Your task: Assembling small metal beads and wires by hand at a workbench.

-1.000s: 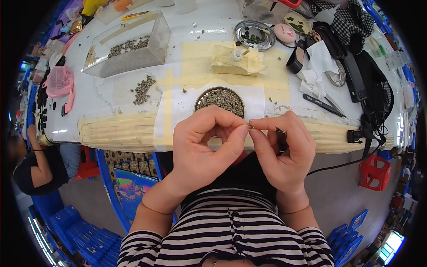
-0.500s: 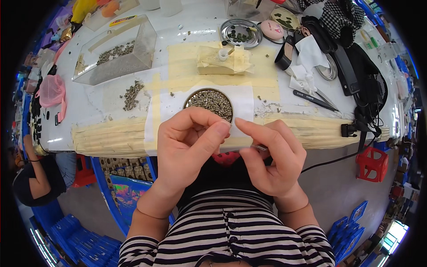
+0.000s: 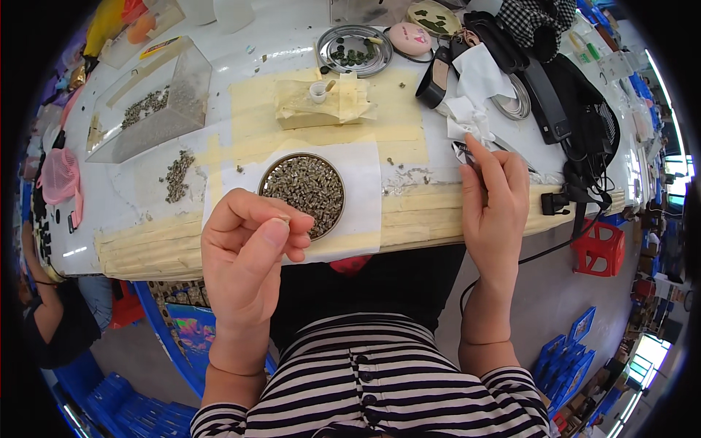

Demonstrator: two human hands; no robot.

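My left hand is closed in a pinch in front of the round tin, thumb against forefinger. A tiny pale piece shows at the fingertips; its kind is too small to make out. Many small metallic, bead-like pieces fill the tin, which sits on white paper. To the right, my right hand is at the table's front part, thumb and fingers around black tweezers. The fingers hide most of the tweezers.
Behind the tin stands a tape-covered block with a small white cup. A clear box and a loose pile of pieces are at left. White tissue, straps and a black bag crowd the right. A person sits at far left.
My hands have parted: the right has reached outward to the tweezers on the table, while the left keeps its pinch. The whole view has shifted, and more of the tin shows.
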